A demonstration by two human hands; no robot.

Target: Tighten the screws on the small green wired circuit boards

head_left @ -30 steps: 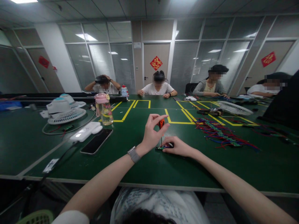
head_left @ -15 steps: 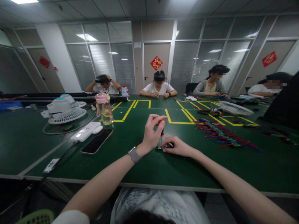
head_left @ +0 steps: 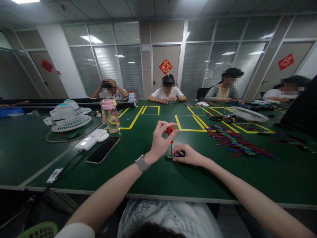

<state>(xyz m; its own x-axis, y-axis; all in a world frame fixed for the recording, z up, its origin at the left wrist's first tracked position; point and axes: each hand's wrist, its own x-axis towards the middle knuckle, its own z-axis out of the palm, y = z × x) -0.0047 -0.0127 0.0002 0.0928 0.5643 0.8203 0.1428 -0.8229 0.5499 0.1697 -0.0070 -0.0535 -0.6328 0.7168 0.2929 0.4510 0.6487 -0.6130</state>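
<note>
**Screwdriver upright on small board, both hands engaged**

Far left of the desk (head_left: 148,178): two white fans (head_left: 70,120) with a looped cable, not in use. Next comes a pink-lid bottle (head_left: 110,115), then a white pack (head_left: 91,139) and a dark phone (head_left: 102,149) lying side by side. None of these is touched.

Centre: the left hand (head_left: 160,140), watch (head_left: 142,163) at the wrist, is raised off the desk. Its thumb and fingertips pinch the orange top of the screwdriver (head_left: 170,130). The shaft stands near vertical, with the tip down on the board (head_left: 169,157), a small green piece flat on the desk near the front edge.

Just right of the tip, the right hand (head_left: 189,155) lies low, fingertips closed on the board's edge and a small black part, pinning it down. The screw itself is too small to make out.

Step, as judged: driving or loosening a screw on the board, at the fingertip-twist stage.

The next move calls for a plumb shaft, light downward pressure so the tip stays seated, and the right hand holding firm so the board does not spin.

Right: a tangle of coloured wires (head_left: 232,142), well apart from the hands. Other people sit at the far side.
</note>
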